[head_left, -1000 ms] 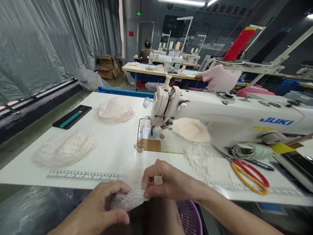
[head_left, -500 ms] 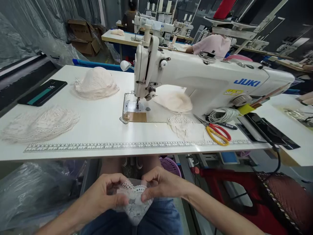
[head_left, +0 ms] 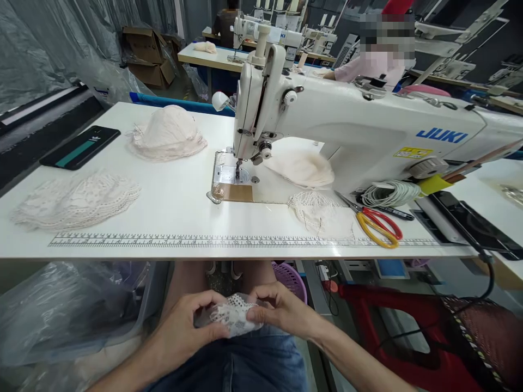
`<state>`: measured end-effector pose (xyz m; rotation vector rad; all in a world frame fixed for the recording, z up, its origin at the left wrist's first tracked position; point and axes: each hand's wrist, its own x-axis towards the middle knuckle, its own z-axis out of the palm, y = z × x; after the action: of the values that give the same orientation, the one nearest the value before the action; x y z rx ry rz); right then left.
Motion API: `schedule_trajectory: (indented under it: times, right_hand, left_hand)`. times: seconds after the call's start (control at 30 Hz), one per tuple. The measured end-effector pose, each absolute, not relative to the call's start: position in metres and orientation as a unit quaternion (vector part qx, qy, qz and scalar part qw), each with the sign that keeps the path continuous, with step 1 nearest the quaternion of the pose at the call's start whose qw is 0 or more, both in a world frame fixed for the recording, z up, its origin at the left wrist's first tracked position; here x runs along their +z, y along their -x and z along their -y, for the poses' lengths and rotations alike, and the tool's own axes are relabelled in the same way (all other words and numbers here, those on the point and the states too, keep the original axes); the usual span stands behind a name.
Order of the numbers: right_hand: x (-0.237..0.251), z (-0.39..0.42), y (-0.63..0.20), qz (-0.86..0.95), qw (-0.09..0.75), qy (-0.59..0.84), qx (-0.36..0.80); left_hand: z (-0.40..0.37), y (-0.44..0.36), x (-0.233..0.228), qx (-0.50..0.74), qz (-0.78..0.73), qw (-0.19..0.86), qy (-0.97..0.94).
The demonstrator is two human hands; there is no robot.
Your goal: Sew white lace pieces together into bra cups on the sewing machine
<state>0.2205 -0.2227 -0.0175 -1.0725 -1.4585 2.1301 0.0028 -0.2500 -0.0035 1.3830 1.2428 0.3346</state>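
Table (head_left: 180, 212): ahead of the left hand (head_left: 190, 322) and right hand (head_left: 281, 311); both are on the near side of its front edge (head_left: 245, 258), apart from it, so that edge lies between them and everything on top.
Sewing machine (head_left: 347, 120): well ahead, its needle end roughly in line with the hands, its long arm running off to their right and blocking the far side there.
Bin (head_left: 152, 296): left of the left hand, below the tabletop, with clear plastic sheeting (head_left: 69, 310) heaped at it.
Chair (head_left: 362, 321): red, well right of the right hand, past the forearm.
Lap (head_left: 261, 365): in denim, close beneath both hands.
Lace pile (head_left: 77, 201): ahead and left of the left hand, near the table's left end; bare white top separates it from the machine.
Cup stack (head_left: 169, 136): pale, farther ahead than the lace pile.
Hands: the left curves thumb and fingers round one side of the lace; the right pinches the other side, thumb on top, fingertips partly hidden.
Basket (head_left: 292, 277): purple, just beyond the right hand, partly under the front edge.
Scissors (head_left: 363, 214): ahead and right of the right hand, beside a cord coil (head_left: 388, 193).
Lace piece (head_left: 235, 318): white, scalloped, bunched between the two hands above the lap.
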Motion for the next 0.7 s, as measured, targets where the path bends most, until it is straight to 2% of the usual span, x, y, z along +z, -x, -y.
schedule_trajectory:
  times: [0.33, 0.7]
  right_hand:
    - [-0.027, 0.225, -0.210, 0.517, 0.180, 0.378, 0.747]
    - [-0.023, 0.225, -0.210, 0.647, 0.137, 0.422, 0.620]
  left_hand:
    - [0.248, -0.003, -0.003, 0.159, -0.521, 0.602, -0.584]
    - [0.251, -0.011, -0.009, 0.174, -0.540, 0.589, -0.575]
